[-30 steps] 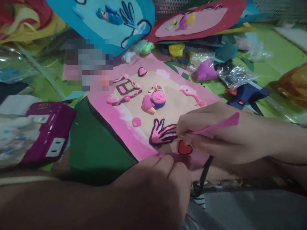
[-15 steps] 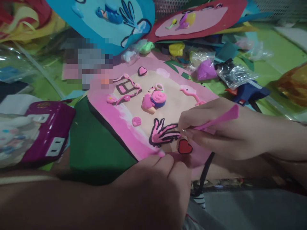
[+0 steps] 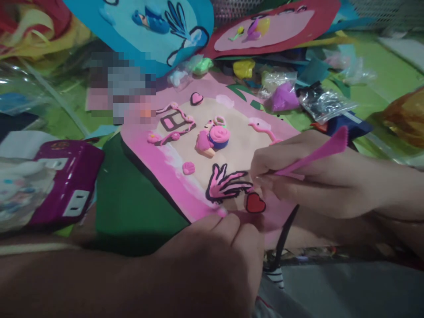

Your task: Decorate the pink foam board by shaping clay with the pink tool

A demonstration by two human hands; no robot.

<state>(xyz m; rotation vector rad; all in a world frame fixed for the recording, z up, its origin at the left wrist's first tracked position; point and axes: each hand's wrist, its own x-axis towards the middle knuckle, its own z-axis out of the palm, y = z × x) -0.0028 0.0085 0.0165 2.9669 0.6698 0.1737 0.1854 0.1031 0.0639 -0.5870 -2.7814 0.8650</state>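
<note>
My right hand (image 3: 308, 172) is closed round a pink plastic clay modelling tool (image 3: 313, 154) with a flared, toothed end pointing up. Its fingertips are just right of a pink clay spray outlined in black (image 3: 225, 183) and above a red clay heart (image 3: 255, 203). Under both hands lies the pink card (image 3: 157, 170) with a pale centre. My left hand (image 3: 215, 256) rests at the card's near edge, fingers curled together; what they hold, if anything, is hidden. A pink clay swirl in a blue rim (image 3: 220, 136) and a pink flamingo-like clay neck (image 3: 261, 126) sit on the card.
A purple case (image 3: 71, 176) stands at the left beside green paper (image 3: 132, 198). Behind the card are a blue decorated card (image 3: 132, 44), a red one (image 3: 318, 22), yellow clay (image 3: 244, 69) and bagged purple clay (image 3: 285, 97). A dark blue object (image 3: 353, 126) lies at the right.
My right hand has drawn slightly right, away from the pink spray, uncovering more of its tips. The tool's flared end has risen to the upper right. My left hand has hardly moved.
</note>
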